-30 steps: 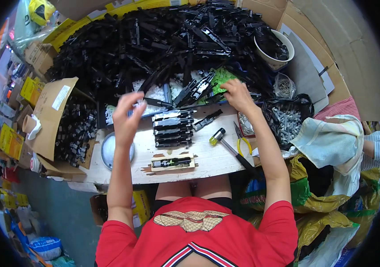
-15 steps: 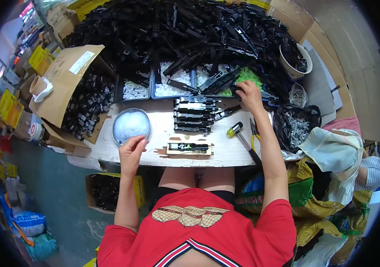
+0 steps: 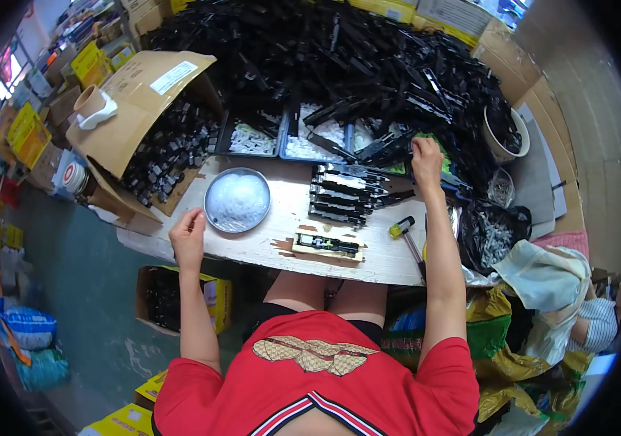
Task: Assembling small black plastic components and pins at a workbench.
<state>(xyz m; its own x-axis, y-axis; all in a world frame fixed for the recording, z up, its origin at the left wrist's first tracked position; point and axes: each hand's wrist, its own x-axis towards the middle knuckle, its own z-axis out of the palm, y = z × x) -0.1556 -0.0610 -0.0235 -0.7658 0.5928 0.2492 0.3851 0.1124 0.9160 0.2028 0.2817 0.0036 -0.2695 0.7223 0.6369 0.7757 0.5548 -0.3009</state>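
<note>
My left hand (image 3: 188,232) hovers just left of a round metal dish (image 3: 238,200) of pale translucent material, fingertips pinched together. Whatever it may hold is too small to make out. My right hand (image 3: 427,158) reaches to the far right, over a tray of bright green small parts (image 3: 441,151). Its fingers are curled together and hide anything between them. Between my arms, a black assembly with a bit of green (image 3: 326,244) lies in a pale wooden fixture (image 3: 360,255). Behind it, several black and silver assemblies (image 3: 339,203) lie stacked in a row.
Black parts (image 3: 310,43) are heaped across the back. Trays of white parts (image 3: 312,138) stand before them. At left is an open carton (image 3: 136,102) of dark pieces. A yellow-headed hammer (image 3: 402,227) lies by my right forearm, near a black bag of grey parts (image 3: 498,236).
The whole view has shifted, so the bench sits further right. My left hand has moved left, away from the dish's front edge. My right hand stays by the green parts.
</note>
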